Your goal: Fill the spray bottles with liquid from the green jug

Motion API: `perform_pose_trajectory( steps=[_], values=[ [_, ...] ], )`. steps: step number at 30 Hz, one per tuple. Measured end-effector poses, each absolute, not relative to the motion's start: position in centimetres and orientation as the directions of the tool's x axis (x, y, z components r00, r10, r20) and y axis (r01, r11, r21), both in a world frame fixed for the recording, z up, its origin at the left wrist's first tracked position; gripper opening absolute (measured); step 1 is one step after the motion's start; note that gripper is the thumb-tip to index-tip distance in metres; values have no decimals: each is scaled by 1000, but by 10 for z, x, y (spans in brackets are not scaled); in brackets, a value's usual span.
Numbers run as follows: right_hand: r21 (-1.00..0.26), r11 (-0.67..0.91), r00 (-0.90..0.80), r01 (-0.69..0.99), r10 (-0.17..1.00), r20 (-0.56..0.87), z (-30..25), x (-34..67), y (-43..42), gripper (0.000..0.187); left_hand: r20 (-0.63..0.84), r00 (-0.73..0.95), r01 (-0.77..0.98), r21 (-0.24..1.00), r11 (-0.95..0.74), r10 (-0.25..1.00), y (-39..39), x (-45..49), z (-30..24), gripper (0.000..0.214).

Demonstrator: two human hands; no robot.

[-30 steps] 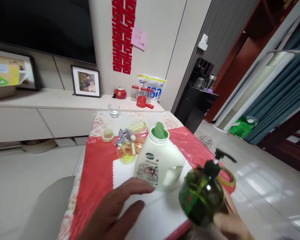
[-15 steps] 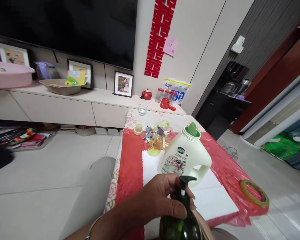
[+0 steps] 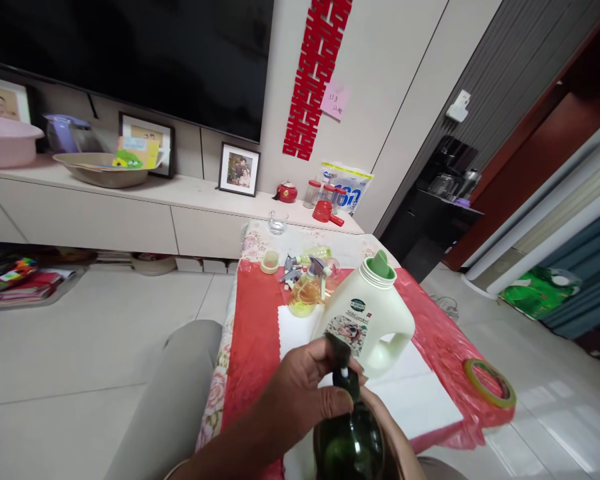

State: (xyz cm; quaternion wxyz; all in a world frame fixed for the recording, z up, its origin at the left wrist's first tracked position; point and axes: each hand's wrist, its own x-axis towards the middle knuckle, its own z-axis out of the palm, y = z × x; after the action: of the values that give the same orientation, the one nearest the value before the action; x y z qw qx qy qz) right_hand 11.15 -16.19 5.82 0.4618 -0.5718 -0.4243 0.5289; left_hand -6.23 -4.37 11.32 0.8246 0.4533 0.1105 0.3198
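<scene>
Low in the head view is a dark green pump bottle [image 3: 350, 443], its black pump head [image 3: 339, 348] at the top. My left hand [image 3: 305, 380] grips the collar just under the pump head, thumb in front and fingers behind. Along the bottle's right side lies my right hand [image 3: 393, 427], closed around the body; most of its fingers are hidden behind it. Just beyond stands a large cream jug [image 3: 367, 313] with a handle, a green piece [image 3: 380, 265] set in its mouth. A spray bottle [image 3: 304, 293] holding yellow liquid stands left of the jug.
A red cover [image 3: 253, 333] and white sheet [image 3: 410, 393] lie on the table. Toward the back are a pale cap [image 3: 269, 262], more spray bottles and a glass cup [image 3: 277, 222]. A tape roll [image 3: 490, 383] lies at the right edge. My knee [image 3: 180, 373] is beside the table.
The pump head has turned: its spout pointed right before and no longer does. The bottle tilts slightly differently in my hands, which still hold it. The view has shifted a little to the right.
</scene>
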Motion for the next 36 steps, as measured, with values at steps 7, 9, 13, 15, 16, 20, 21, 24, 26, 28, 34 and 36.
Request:
perform_pose_trajectory(
  steps=[7, 9, 13, 15, 16, 20, 21, 24, 26, 28, 34, 36],
  values=[
    [-940, -35, 206, 340, 978, 38, 74, 160, -193, 88, -16, 366, -782, 538, 316, 930, -15, -71, 121, 41],
    [-910, 2, 238, 414, 965, 110, 96, 181, -199, 97, -70, 333, -817, 477, 325, 940, -4, -76, 112, 40],
    [-774, -15, 366, 633, 887, 282, 147, 209, -185, 91, -160, 348, -811, 444, 382, 924, 6, -72, 76, 45],
    [-604, -35, 350, 796, 841, 413, 173, 217, -167, 92, -173, 346, -806, 449, 386, 922, 6, -65, 58, 46],
    [-492, -57, 315, 868, 830, 460, 186, 220, -156, 92, -169, 346, -803, 456, 384, 923, 6, -62, 51, 45],
    [-113, -39, 92, 993, 851, 517, 227, 225, -119, 85, -152, 347, -786, 491, 375, 926, 5, -56, 34, 43],
    [-37, -8, 26, 999, 861, 508, 235, 226, -112, 83, -155, 349, -781, 497, 378, 924, 5, -56, 33, 44],
    [155, 75, -140, 985, 872, 469, 252, 225, -97, 77, -165, 356, -771, 504, 389, 920, 5, -57, 33, 45],
    [257, 94, -200, 962, 882, 427, 261, 223, -91, 76, -165, 367, -764, 508, 397, 916, 4, -59, 34, 45],
    [344, 97, -233, 934, 894, 382, 268, 219, -86, 75, -170, 381, -755, 510, 412, 909, 3, -60, 36, 45],
    [531, 121, -297, 839, 919, 260, 289, 203, -74, 70, -178, 409, -742, 506, 439, 895, 1, -59, 35, 45],
    [585, 136, -327, 799, 915, 234, 294, 198, -71, 67, -165, 413, -743, 509, 436, 896, 1, -59, 33, 43]
  ],
)
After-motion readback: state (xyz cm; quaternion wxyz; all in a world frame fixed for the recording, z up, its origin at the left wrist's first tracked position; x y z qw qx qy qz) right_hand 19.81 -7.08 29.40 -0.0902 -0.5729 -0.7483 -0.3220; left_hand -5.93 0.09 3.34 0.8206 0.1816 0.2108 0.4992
